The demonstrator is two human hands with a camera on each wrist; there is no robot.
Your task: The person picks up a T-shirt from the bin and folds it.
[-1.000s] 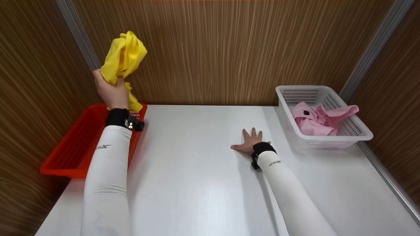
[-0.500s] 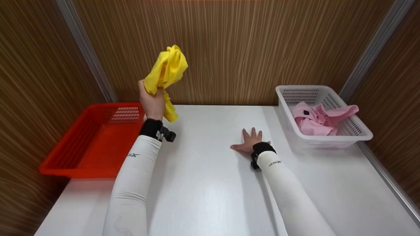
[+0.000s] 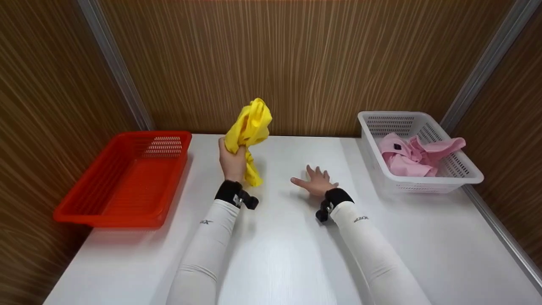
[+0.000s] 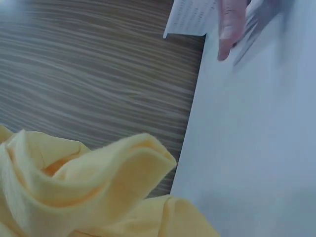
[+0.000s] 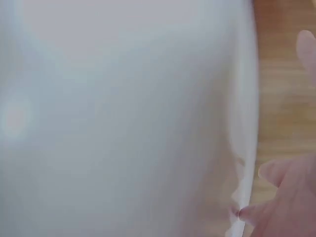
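Note:
My left hand grips a crumpled yellow cloth above the middle of the white table. Most of the cloth bunches up over the fist, while a loose end hangs down on the right. The left wrist view shows its folds close up, and there the left fingers are hidden. To the right, my right hand hovers just over the tabletop with its fingers spread and nothing in them. Its fingers also appear at the right side of the right wrist view.
At the left stands a red plastic basket with nothing visible in it. A white basket at the back right holds a pink cloth. Wood-grain panels close off the back and both sides.
My left hand has carried the yellow cloth from over the red basket rightward and down to the middle. My right hand, flat on the table before, has lifted slightly and shifted a little left.

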